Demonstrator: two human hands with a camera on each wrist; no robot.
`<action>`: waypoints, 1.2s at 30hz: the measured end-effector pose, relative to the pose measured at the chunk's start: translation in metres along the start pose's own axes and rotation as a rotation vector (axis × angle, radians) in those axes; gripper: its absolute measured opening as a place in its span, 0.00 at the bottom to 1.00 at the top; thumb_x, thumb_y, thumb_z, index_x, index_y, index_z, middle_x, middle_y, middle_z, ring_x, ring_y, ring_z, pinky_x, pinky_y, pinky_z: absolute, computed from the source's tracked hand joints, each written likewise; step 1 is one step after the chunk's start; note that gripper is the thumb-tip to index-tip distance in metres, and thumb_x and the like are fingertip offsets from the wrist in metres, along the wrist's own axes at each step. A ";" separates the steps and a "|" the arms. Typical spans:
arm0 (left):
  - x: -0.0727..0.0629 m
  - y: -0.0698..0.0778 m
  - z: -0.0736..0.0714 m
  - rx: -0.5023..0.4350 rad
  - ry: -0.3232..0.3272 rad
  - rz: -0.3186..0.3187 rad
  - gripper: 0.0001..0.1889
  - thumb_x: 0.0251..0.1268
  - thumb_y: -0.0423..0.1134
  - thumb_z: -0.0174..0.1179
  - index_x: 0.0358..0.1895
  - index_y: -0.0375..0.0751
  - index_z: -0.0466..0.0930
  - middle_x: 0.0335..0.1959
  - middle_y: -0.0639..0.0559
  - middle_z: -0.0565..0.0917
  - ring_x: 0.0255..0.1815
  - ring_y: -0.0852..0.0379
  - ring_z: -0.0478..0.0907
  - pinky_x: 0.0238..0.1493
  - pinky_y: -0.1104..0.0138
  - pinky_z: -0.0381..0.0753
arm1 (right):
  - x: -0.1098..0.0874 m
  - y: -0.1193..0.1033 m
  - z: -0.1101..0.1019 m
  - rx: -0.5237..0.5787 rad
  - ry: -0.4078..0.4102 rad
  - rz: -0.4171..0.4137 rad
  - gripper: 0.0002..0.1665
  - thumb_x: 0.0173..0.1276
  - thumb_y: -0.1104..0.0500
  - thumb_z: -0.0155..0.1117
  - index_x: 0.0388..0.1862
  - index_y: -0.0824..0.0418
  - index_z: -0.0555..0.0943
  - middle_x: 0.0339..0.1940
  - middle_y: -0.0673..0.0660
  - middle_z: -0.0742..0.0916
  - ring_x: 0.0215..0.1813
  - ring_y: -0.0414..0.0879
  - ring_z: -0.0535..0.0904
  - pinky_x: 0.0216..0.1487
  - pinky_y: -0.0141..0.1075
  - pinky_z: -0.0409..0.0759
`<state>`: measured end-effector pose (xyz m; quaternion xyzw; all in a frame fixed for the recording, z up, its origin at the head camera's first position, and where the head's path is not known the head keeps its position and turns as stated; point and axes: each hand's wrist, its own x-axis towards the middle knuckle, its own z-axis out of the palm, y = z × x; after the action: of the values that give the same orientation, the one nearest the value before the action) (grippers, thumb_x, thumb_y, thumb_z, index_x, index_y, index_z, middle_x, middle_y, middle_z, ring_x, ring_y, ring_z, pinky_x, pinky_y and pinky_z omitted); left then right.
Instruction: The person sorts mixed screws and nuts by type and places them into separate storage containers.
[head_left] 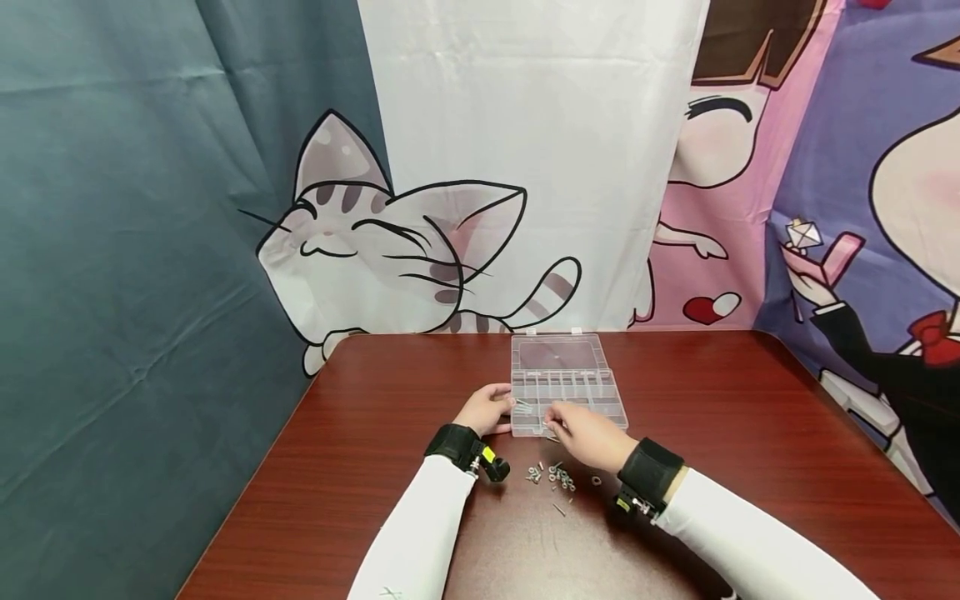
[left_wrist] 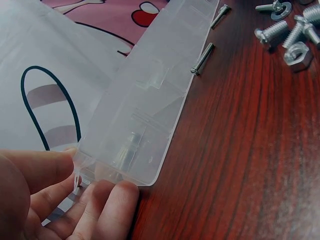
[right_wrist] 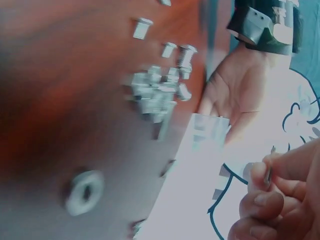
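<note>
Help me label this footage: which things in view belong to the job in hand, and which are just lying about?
Likely in the job:
box, held by the left hand
small piece, pinched by the right hand
loose screws
nuts

Likely incidental:
backdrop
wristbands
table, just the work surface

Box [head_left: 603, 391] on the tabletop [head_left: 420, 367], toward its far edge; lid [head_left: 558, 353] at the box's rear. Left hand [head_left: 483, 410] at the box's left end, fingers [left_wrist: 120, 210] touching it. Right hand [head_left: 588, 435] at the box's front, small part [right_wrist: 268, 174] between its fingers. Hardware [left_wrist: 127, 155] inside the box's left end. Two screws [left_wrist: 203, 59] on the tabletop just before the box. Nearer, a heap [head_left: 561, 477]; ring [head_left: 596, 481] to its right; lone screw [head_left: 559, 509] before it. Backdrop [head_left: 615, 125] behind the tabletop.
</note>
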<state>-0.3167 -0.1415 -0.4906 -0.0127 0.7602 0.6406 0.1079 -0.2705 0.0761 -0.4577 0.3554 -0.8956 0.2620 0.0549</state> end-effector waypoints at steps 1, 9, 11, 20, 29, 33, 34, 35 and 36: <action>0.000 0.000 0.000 -0.001 0.001 0.000 0.23 0.74 0.33 0.55 0.70 0.35 0.68 0.59 0.40 0.78 0.49 0.51 0.81 0.40 0.60 0.86 | 0.004 0.000 0.000 0.007 0.006 0.006 0.04 0.75 0.63 0.57 0.37 0.60 0.76 0.26 0.45 0.74 0.29 0.38 0.69 0.32 0.34 0.70; 0.000 0.000 0.002 0.001 0.015 -0.004 0.23 0.73 0.33 0.56 0.69 0.36 0.69 0.61 0.40 0.78 0.48 0.51 0.81 0.39 0.60 0.86 | 0.037 0.000 0.003 -0.008 0.028 0.126 0.06 0.76 0.62 0.57 0.38 0.62 0.78 0.24 0.48 0.74 0.26 0.40 0.68 0.29 0.35 0.68; 0.000 0.000 0.003 0.001 0.014 -0.005 0.23 0.73 0.33 0.56 0.69 0.36 0.69 0.61 0.40 0.78 0.49 0.50 0.81 0.39 0.60 0.86 | 0.042 0.001 0.004 -0.005 0.024 0.152 0.07 0.76 0.62 0.57 0.38 0.63 0.78 0.24 0.49 0.75 0.26 0.41 0.68 0.29 0.36 0.69; -0.006 0.005 0.007 0.021 0.009 0.005 0.23 0.74 0.33 0.54 0.70 0.35 0.68 0.61 0.39 0.78 0.50 0.49 0.81 0.39 0.61 0.86 | 0.059 0.011 0.012 -0.082 0.061 0.172 0.07 0.72 0.66 0.59 0.41 0.65 0.85 0.36 0.57 0.87 0.39 0.50 0.83 0.44 0.46 0.80; -0.015 0.015 0.005 0.018 0.016 0.001 0.23 0.75 0.32 0.53 0.70 0.32 0.67 0.60 0.37 0.77 0.52 0.44 0.80 0.39 0.60 0.86 | 0.073 0.016 0.019 -0.087 0.008 0.172 0.09 0.68 0.67 0.63 0.43 0.62 0.88 0.41 0.57 0.89 0.47 0.53 0.85 0.51 0.47 0.81; -0.005 0.005 0.003 0.025 0.023 -0.001 0.22 0.75 0.33 0.54 0.69 0.35 0.69 0.59 0.39 0.78 0.50 0.48 0.81 0.38 0.61 0.86 | 0.078 0.021 0.024 -0.097 0.018 0.136 0.05 0.66 0.65 0.67 0.36 0.60 0.89 0.36 0.53 0.89 0.41 0.49 0.85 0.46 0.45 0.81; -0.003 0.002 0.002 0.026 0.024 -0.001 0.22 0.75 0.33 0.54 0.69 0.36 0.69 0.59 0.40 0.78 0.49 0.49 0.81 0.38 0.61 0.86 | 0.079 0.022 0.025 -0.107 0.017 0.128 0.04 0.65 0.65 0.68 0.35 0.59 0.89 0.35 0.53 0.89 0.40 0.49 0.85 0.45 0.44 0.81; 0.000 -0.001 0.001 0.022 0.024 -0.002 0.22 0.74 0.33 0.55 0.69 0.36 0.69 0.59 0.40 0.78 0.48 0.50 0.81 0.37 0.61 0.86 | 0.081 0.023 0.027 -0.117 0.017 0.125 0.04 0.65 0.64 0.68 0.35 0.59 0.89 0.34 0.52 0.89 0.39 0.48 0.85 0.44 0.43 0.81; 0.003 -0.004 0.000 0.016 0.022 -0.003 0.22 0.74 0.33 0.55 0.69 0.36 0.69 0.59 0.40 0.78 0.48 0.51 0.81 0.37 0.61 0.86 | 0.082 0.023 0.028 -0.124 0.017 0.123 0.04 0.64 0.64 0.69 0.34 0.58 0.89 0.34 0.52 0.89 0.39 0.48 0.85 0.44 0.43 0.81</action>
<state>-0.3192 -0.1417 -0.4946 -0.0200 0.7665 0.6340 0.1003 -0.3441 0.0265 -0.4680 0.2935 -0.9297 0.2120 0.0679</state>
